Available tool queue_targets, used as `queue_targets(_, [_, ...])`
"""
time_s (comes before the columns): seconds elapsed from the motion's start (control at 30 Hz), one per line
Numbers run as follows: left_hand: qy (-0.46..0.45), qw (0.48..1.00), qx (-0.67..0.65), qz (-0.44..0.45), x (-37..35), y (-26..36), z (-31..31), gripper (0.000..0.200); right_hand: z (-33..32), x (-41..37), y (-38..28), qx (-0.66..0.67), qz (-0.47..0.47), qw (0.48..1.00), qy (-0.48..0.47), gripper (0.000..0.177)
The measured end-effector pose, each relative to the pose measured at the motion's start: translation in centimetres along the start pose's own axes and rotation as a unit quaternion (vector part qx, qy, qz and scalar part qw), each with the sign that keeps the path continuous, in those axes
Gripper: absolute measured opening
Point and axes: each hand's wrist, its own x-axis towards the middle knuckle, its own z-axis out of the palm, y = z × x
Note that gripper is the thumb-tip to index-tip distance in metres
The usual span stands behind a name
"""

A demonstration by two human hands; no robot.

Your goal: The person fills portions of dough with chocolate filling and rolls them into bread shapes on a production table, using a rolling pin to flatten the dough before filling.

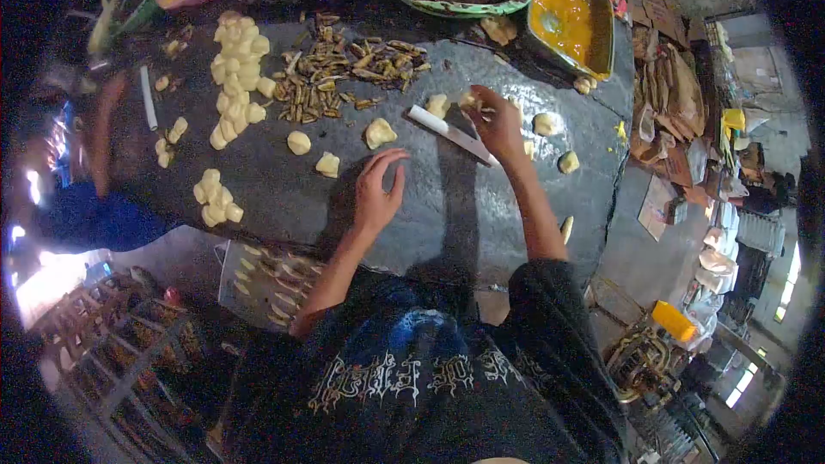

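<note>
My right hand (498,125) is over the dark worktop, its fingertips closed around a small piece of dough (470,100). Beneath and beside that hand lies a knife with a white handle (427,119), its flat blade pointing toward me. My left hand (379,195) rests near the table surface, holding nothing, thumb and fingers apart. Just beyond its fingers sits a pale dough lump (380,132), with another lump (327,164) to its left. More dough pieces (546,125) lie to the right of my right hand.
A heap of brownish-yellow strips (344,69) and a long pile of dough pieces (236,77) lie farther back. Along the far edge stand a green-rimmed basin (455,9) and a tub of orange liquid (571,21). At left, another person's blurred arm (105,133) reaches over the table.
</note>
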Motion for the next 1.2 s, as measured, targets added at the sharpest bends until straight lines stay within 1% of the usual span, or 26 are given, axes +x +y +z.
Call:
queue_targets(0.03, [0.029,0.999,-0.009,0.013,0.6,0.4,0.0,0.027,-0.4,-1.6,-1.7,0.067,0.041,0.997,0.020,0.034])
queue_targets(0.1, [0.086,0.995,-0.024,0.044,2.8,4.1,-0.3,0.029,-1.0,-4.9,-4.8,0.198,0.121,0.970,0.068,0.033])
queue_targets(0.17, [0.072,0.990,-0.019,0.121,4.6,8.9,-0.2,0.034,0.7,-8.2,-4.9,0.217,0.130,0.964,0.078,0.029])
queue_targets(0.2, [0.065,0.984,-0.015,0.162,5.2,10.7,-0.1,0.036,1.0,-9.5,-6.5,0.304,0.157,0.938,0.055,0.031])
queue_targets(0.23, [0.022,0.978,-0.007,0.206,5.5,11.9,0.0,0.037,1.2,-10.7,-8.1,0.390,0.180,0.903,0.032,0.033])
queue_targets(0.3, [-0.064,0.954,0.013,0.293,5.3,13.6,0.7,0.039,2.0,-13.9,-9.1,0.522,0.190,0.831,0.021,0.034])
queue_targets(0.33, [-0.086,0.943,0.006,0.323,4.9,14.1,1.4,0.032,2.0,-15.2,-9.3,0.585,0.192,0.788,0.014,0.035])
queue_targets(0.43, [-0.089,0.938,-0.044,0.331,2.7,14.7,3.6,0.018,0.3,-18.7,-9.5,0.716,0.251,0.651,0.014,0.037])
queue_targets(0.53, [-0.076,0.942,-0.132,0.298,-0.1,16.7,5.8,0.011,-1.1,-22.0,-6.8,0.715,0.222,0.662,-0.042,0.040])
queue_targets(0.63, [-0.051,0.962,-0.146,0.227,-3.1,18.8,7.6,0.010,-4.2,-24.5,-5.9,0.694,0.142,0.702,-0.072,0.033])
queue_targets(0.7, [-0.023,0.967,-0.153,0.203,-5.0,19.2,9.1,0.010,-5.5,-25.7,-5.4,0.591,0.128,0.796,-0.023,0.033])
queue_targets(0.77, [0.016,0.969,-0.148,0.197,-6.3,19.5,10.1,0.009,-7.1,-25.9,-5.0,0.501,0.106,0.859,0.008,0.032])
queue_targets(0.83, [0.062,0.968,-0.130,0.203,-7.3,19.8,10.4,0.010,-9.8,-25.1,-6.6,0.434,0.083,0.897,0.024,0.029])
queue_targets(0.87, [0.099,0.961,-0.154,0.208,-7.5,20.0,10.2,0.012,-11.0,-24.2,-6.8,0.423,0.064,0.904,-0.002,0.026])
queue_targets(0.93, [0.179,0.938,-0.200,0.217,-7.5,20.1,9.5,0.016,-11.8,-21.3,-6.4,0.405,-0.033,0.914,0.008,0.026])
queue_targets(0.97, [0.202,0.935,-0.215,0.196,-7.7,19.9,8.7,0.017,-11.9,-19.1,-6.5,0.395,-0.072,0.915,0.033,0.026])
queue_targets(1.0, [0.224,0.930,-0.231,0.175,-7.8,19.5,7.7,0.019,-12.5,-17.2,-7.5,0.295,-0.081,0.949,0.069,0.025])
queue_targets(1.03, [0.247,0.924,-0.248,0.154,-8.0,19.2,6.8,0.020,-11.5,-14.5,-6.9,0.288,-0.122,0.944,0.103,0.026])
queue_targets(1.1, [0.268,0.935,-0.193,0.130,-8.5,19.1,4.8,0.020,-9.5,-10.3,-4.5,0.176,-0.126,0.971,0.104,0.029])
queue_targets(1.13, [0.278,0.939,-0.165,0.117,-8.7,18.9,3.7,0.020,-8.3,-9.6,-2.1,0.078,-0.145,0.985,0.056,0.032])
queue_targets(1.17, [0.276,0.942,-0.148,0.117,-8.9,18.2,2.7,0.020,-7.5,-8.7,0.9,-0.021,-0.164,0.986,0.011,0.035])
queue_targets(1.2, [0.276,0.945,-0.132,0.118,-8.9,16.8,2.0,0.020,-7.6,-7.6,2.5,-0.122,-0.184,0.975,-0.033,0.038])
